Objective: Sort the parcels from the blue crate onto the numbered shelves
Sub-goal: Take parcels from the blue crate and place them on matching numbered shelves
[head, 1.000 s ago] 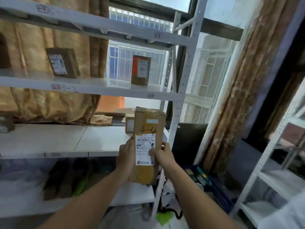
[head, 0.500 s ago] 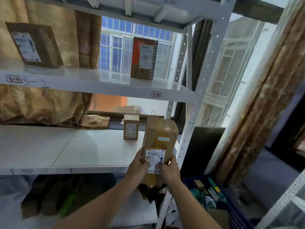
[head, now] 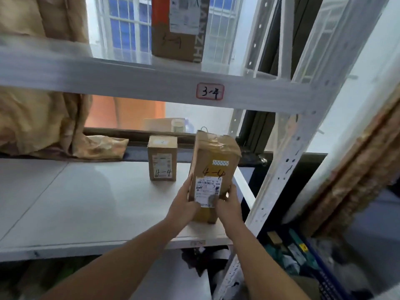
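White metal shelving rack by a window, tan curtain (head: pixel 32 118) bunched behind. Lower white shelf board (head: pixel 86 202) carries a small brown cardboard box (head: pixel 162 161) marked 4-4, upright, toward the back. Upper beam has a red-edged tag (head: pixel 210 91) reading 3-4, with an orange-and-brown carton (head: pixel 179 40) standing above it. Blue plastic crate (head: pixel 322 267) is on the floor lower right, past the rack post, holding mixed items.

Tall brown taped cardboard parcel (head: pixel 214 169), handwritten 4-4 and with a white shipping label, stands upright near the front right corner of the lower shelf. It is near the small box, in front of it and apart. Cannot tell if the base is fully down on the board.

Step in hand, my read: placing this parcel on the 4-4 shelf. To do it well, set the base flat, slide it back from the front edge, keep the label facing out, don't bump the small box, and release only once it stands steady. Tall and narrow, so it could tip.

Left hand (head: pixel 184 204) grips the parcel's left side, thumb on the front. Right hand (head: pixel 229 204) grips the right side, thumb by the label's corner. Both are closed around it.
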Action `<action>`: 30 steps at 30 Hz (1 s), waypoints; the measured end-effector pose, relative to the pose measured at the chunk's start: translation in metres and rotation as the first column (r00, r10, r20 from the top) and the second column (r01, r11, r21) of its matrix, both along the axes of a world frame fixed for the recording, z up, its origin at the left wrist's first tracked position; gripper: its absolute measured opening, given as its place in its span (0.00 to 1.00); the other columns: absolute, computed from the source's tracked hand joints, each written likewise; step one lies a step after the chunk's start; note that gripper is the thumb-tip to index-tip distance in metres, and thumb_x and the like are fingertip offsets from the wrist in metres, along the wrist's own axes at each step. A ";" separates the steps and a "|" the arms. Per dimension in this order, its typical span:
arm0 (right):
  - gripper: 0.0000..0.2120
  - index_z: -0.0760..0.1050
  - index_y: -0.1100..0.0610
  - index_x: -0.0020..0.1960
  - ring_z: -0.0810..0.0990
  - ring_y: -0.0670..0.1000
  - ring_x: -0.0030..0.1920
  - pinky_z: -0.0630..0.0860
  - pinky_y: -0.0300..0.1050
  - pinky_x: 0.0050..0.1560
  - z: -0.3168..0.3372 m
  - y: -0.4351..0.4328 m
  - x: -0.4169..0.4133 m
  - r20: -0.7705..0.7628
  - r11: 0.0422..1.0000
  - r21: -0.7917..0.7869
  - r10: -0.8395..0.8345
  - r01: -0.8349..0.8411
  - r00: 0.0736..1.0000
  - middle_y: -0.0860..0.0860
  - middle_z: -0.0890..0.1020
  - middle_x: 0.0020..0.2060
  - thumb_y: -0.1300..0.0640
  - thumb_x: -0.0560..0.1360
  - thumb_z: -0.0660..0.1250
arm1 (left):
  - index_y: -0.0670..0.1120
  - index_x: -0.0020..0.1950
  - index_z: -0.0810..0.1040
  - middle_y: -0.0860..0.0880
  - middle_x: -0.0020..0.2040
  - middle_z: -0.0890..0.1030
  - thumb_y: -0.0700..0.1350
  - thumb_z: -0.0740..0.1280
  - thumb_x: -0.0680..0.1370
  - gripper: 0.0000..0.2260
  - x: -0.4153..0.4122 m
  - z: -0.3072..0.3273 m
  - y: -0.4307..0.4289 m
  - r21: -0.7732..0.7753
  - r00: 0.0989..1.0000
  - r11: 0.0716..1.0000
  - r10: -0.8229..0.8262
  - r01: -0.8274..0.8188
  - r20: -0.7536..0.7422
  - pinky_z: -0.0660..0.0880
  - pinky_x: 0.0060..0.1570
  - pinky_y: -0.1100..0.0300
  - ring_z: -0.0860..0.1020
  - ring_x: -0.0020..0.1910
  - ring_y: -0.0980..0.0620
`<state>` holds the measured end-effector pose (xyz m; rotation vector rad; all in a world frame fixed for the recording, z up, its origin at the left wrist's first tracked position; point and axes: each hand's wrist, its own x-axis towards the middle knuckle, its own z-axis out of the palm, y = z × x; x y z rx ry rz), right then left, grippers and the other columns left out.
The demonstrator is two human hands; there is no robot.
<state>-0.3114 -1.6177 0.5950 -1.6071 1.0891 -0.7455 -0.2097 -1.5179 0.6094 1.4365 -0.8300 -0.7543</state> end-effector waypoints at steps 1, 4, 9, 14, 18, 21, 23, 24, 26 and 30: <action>0.30 0.65 0.41 0.72 0.81 0.51 0.62 0.81 0.54 0.61 -0.004 -0.013 0.007 -0.009 1.000 -0.016 0.014 -0.014 1.000 0.43 0.82 0.60 0.58 0.76 0.70 | 0.70 0.62 0.68 0.66 0.56 0.82 0.27 0.69 0.74 0.37 0.004 -0.001 -0.012 -0.020 1.000 1.000 -0.003 0.003 0.013 0.79 0.51 0.67 0.79 0.58 0.66; 0.36 0.59 0.36 0.76 0.78 0.51 0.66 0.78 0.56 0.66 -0.003 -0.045 0.028 -0.040 0.997 -0.054 0.054 -0.056 0.998 0.45 0.80 0.66 0.54 0.74 0.70 | 0.72 0.62 0.66 0.61 0.62 0.79 0.27 0.67 0.74 0.39 0.017 -0.008 -0.048 -0.076 0.999 0.996 0.050 -0.049 0.019 0.79 0.57 0.62 0.77 0.63 0.60; 0.33 0.59 0.40 0.77 0.73 0.53 0.72 0.72 0.58 0.73 0.001 -0.086 0.056 -0.034 0.989 -0.115 0.092 -0.095 0.995 0.47 0.76 0.70 0.60 0.78 0.68 | 0.67 0.69 0.65 0.58 0.63 0.78 0.25 0.63 0.69 0.42 0.047 -0.023 -0.100 -0.077 0.989 0.989 0.133 -0.128 0.064 0.76 0.62 0.56 0.76 0.65 0.58; 0.36 0.58 0.42 0.80 0.72 0.48 0.70 0.68 0.54 0.74 -0.008 -0.111 0.071 -0.038 0.985 -0.101 0.140 -0.143 0.989 0.44 0.74 0.69 0.59 0.78 0.69 | 0.59 0.78 0.60 0.51 0.67 0.76 0.33 0.68 0.71 0.40 0.066 -0.035 -0.128 -0.042 0.975 0.978 0.209 -0.206 0.080 0.72 0.65 0.54 0.74 0.67 0.53; 0.33 0.59 0.38 0.77 0.74 0.54 0.71 0.74 0.61 0.70 -0.022 -0.113 0.078 -0.032 0.992 -0.032 0.124 -0.125 0.992 0.46 0.76 0.71 0.52 0.78 0.70 | 0.59 0.78 0.58 0.52 0.66 0.75 0.31 0.66 0.73 0.40 0.066 -0.042 -0.131 0.009 0.977 0.980 0.200 -0.201 0.069 0.71 0.62 0.57 0.72 0.67 0.52; 0.36 0.62 0.42 0.76 0.76 0.55 0.68 0.78 0.63 0.65 -0.036 -0.121 0.087 -0.036 0.996 0.022 0.087 -0.086 0.996 0.48 0.77 0.69 0.42 0.72 0.73 | 0.63 0.78 0.56 0.51 0.69 0.72 0.35 0.69 0.69 0.44 0.069 -0.042 -0.127 0.049 0.977 0.978 0.198 -0.202 0.086 0.71 0.69 0.49 0.70 0.69 0.51; 0.42 0.64 0.46 0.76 0.79 0.56 0.65 0.82 0.62 0.59 -0.072 -0.142 0.100 -0.064 0.998 0.058 0.006 -0.002 0.998 0.49 0.78 0.67 0.37 0.65 0.72 | 0.64 0.78 0.53 0.50 0.73 0.67 0.40 0.70 0.65 0.47 0.071 -0.041 -0.119 0.108 0.981 0.976 0.180 -0.188 0.074 0.69 0.72 0.44 0.67 0.72 0.49; 0.42 0.66 0.47 0.75 0.81 0.56 0.62 0.83 0.61 0.56 -0.081 -0.142 0.102 -0.106 0.996 0.075 -0.035 0.043 0.994 0.49 0.79 0.65 0.37 0.63 0.71 | 0.64 0.79 0.51 0.50 0.75 0.64 0.41 0.70 0.65 0.48 0.072 -0.041 -0.113 0.149 0.983 0.973 0.169 -0.177 0.065 0.68 0.73 0.43 0.65 0.74 0.47; 0.36 0.69 0.49 0.70 0.81 0.57 0.60 0.82 0.57 0.58 -0.058 -0.106 0.091 -0.225 0.990 0.111 -0.059 0.086 0.972 0.51 0.79 0.64 0.39 0.65 0.70 | 0.61 0.80 0.50 0.50 0.78 0.59 0.41 0.73 0.67 0.49 0.070 -0.038 -0.095 0.197 0.985 0.966 0.158 -0.169 0.071 0.64 0.75 0.41 0.61 0.77 0.45; 0.28 0.70 0.56 0.69 0.79 0.59 0.60 0.77 0.51 0.61 -0.029 -0.026 0.087 -0.417 0.972 0.235 0.081 0.022 0.905 0.55 0.78 0.62 0.43 0.74 0.68 | 0.55 0.79 0.55 0.53 0.75 0.62 0.40 0.71 0.73 0.40 0.065 -0.019 -0.030 0.274 0.987 0.950 0.132 -0.153 0.096 0.66 0.74 0.42 0.64 0.75 0.46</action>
